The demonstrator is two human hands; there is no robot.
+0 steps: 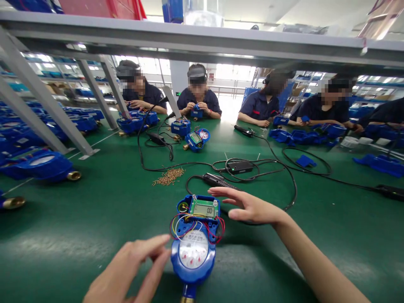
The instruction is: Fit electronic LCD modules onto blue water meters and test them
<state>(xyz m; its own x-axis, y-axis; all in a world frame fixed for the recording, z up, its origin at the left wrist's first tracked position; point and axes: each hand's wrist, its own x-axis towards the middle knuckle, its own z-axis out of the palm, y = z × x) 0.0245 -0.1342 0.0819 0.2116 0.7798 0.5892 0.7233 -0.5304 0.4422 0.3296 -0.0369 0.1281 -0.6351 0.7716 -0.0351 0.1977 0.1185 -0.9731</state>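
Note:
A blue water meter (193,250) lies on the green table in front of me, its round dial facing up. At its far end an uncovered circuit board with a small display (203,210) reads 0.0, and loose coloured wires loop out at both sides. My left hand (132,265) is beside the dial on the left, fingers apart and holding nothing; its fingertips are close to the housing. Over the right of the display, my right hand (249,206) is stretched out with nothing in it. Just beyond it lies a black electric screwdriver (217,181) with a cable.
A pile of small brass screws (169,176) lies left of the screwdriver. A black power box (240,167) sits among looped cables. Another open meter (198,139) stands farther back. Several blue meters (38,164) line the left. Metal shelf legs (57,97) rise there; co-workers sit opposite.

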